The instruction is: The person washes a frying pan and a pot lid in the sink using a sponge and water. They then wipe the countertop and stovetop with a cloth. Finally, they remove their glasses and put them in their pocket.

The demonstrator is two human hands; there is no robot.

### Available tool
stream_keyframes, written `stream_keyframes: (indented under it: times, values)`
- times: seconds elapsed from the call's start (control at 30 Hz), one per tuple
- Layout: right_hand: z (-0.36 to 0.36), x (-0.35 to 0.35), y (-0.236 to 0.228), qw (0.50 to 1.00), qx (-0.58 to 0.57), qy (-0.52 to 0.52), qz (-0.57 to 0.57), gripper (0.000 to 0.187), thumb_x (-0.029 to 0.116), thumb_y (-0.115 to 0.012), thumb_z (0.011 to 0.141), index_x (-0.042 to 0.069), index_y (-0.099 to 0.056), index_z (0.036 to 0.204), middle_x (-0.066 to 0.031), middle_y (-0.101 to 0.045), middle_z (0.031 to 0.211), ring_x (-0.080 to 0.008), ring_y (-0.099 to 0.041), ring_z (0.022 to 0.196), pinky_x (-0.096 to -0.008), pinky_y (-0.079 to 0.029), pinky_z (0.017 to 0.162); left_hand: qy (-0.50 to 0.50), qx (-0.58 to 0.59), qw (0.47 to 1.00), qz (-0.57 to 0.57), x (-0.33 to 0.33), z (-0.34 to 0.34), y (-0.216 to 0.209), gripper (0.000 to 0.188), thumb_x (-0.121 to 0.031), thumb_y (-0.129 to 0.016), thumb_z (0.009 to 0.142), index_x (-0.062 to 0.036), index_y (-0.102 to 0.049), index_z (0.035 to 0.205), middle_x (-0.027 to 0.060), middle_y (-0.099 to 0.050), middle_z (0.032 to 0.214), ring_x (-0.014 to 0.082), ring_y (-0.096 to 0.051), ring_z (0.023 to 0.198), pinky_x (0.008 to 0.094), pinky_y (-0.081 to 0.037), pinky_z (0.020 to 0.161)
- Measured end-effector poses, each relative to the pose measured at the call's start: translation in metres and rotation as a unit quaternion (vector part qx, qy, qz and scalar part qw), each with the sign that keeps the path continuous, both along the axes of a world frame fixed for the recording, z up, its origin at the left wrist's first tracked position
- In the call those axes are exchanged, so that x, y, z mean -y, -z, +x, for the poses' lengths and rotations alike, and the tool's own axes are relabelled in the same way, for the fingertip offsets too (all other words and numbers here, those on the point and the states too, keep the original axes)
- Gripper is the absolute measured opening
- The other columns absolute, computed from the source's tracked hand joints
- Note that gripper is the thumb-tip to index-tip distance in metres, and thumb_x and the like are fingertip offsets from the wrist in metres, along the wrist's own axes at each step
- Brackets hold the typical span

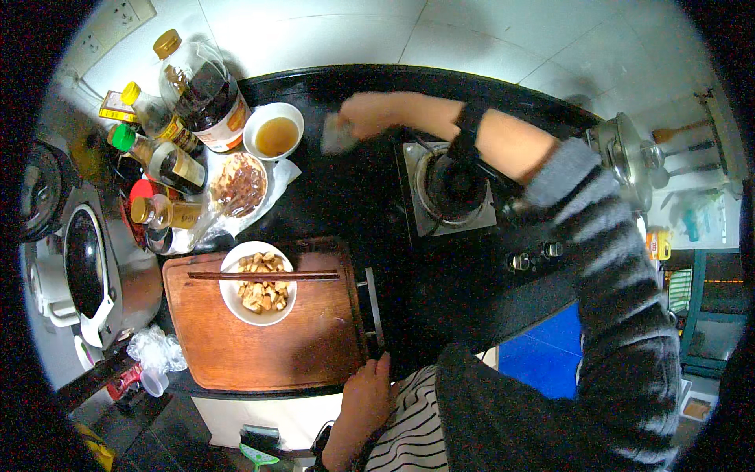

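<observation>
My right hand (363, 114) reaches across the counter to its back part. A pale, crumpled piece that looks like a tissue or thin cloth (339, 135) is pinched in its fingers, blurred and lying against the black surface. At the counter's front edge rests my left hand (370, 396), holding nothing that I can see, its fingertips beside the corner of the wooden cutting board (259, 354). On that board stands a white bowl (271, 318) of browned, chopped pieces, with dark chopsticks (311, 275) laid across its rim.
Right of the board is a gas burner (452, 193), partly under my right forearm. Sauce bottles (177, 167), a large jug (206, 98), a bowl of brown liquid (278, 135) and a dish of reddish-brown food (237, 185) crowd the back left. A rice cooker (126, 271) stands far left.
</observation>
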State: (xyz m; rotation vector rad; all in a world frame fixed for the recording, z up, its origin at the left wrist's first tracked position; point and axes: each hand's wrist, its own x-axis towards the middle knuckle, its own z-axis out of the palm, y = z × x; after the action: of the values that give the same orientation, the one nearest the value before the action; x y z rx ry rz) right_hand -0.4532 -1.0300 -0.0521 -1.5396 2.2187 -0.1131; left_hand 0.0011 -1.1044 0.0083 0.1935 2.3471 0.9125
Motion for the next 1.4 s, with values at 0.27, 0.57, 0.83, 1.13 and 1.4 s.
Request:
stream_keyframes:
  times: [0.27,0.57,0.83,1.13,1.4]
  values:
    - [0.077,-0.013,0.036,0.955,-0.080,-0.099,0.267,0.043,0.018,-0.058,0.073,-0.011,-0.053,0.104,-0.0346,-0.039,0.119,-0.0354,-0.062,0.084,-0.0432,-0.050,0.073,-0.003,-0.033,0.999,0.006,0.007,0.013,0.008,0.054,-0.025,-0.060,0.080,0.0030,-0.042,0.122,0.0189,-0.055,0.097,0.0333,-0.057,0.085,0.0406,-0.049,0.070]
    - [0.268,-0.057,-0.002,0.953,-0.107,-0.067,0.276,0.051,0.026,-0.059,0.075,-0.007,-0.055,0.113,-0.0299,-0.033,0.133,-0.0368,-0.037,0.118,-0.0491,-0.038,0.089,0.031,-0.032,0.999,-0.031,0.015,0.012,0.005,0.054,-0.027,-0.061,0.079,0.0018,-0.044,0.121,0.0176,-0.055,0.093,0.0331,-0.057,0.082,0.0412,-0.049,0.068]
    - [0.398,-0.108,0.014,0.987,-0.076,0.038,0.136,0.053,0.021,-0.053,0.079,-0.003,-0.044,0.125,-0.0169,-0.039,0.133,-0.0319,-0.025,0.130,-0.0448,-0.024,0.105,0.087,-0.057,0.994,-0.023,0.020,0.021,-0.001,0.053,-0.025,-0.062,0.078,0.0023,-0.044,0.121,0.0183,-0.056,0.094,0.0332,-0.058,0.085,0.0404,-0.049,0.069]
    - [0.422,-0.216,-0.032,0.881,-0.036,0.470,0.023,0.035,0.002,-0.055,0.075,-0.001,-0.049,0.110,-0.0172,-0.052,0.107,-0.0348,-0.052,0.093,-0.0419,-0.047,0.076,0.135,-0.113,0.984,-0.011,0.024,0.017,0.003,0.052,-0.024,-0.061,0.080,0.0030,-0.044,0.121,0.0190,-0.056,0.094,0.0334,-0.057,0.084,0.0397,-0.049,0.068]
    - [0.343,-0.185,0.036,0.821,-0.247,0.511,-0.057,0.040,0.008,-0.052,0.079,0.000,-0.050,0.118,-0.0186,-0.043,0.129,-0.0332,-0.046,0.113,-0.0380,-0.042,0.092,0.124,-0.086,0.989,-0.010,0.007,0.025,-0.007,0.053,-0.023,-0.061,0.079,0.0031,-0.044,0.122,0.0188,-0.056,0.094,0.0339,-0.057,0.085,0.0399,-0.049,0.069]
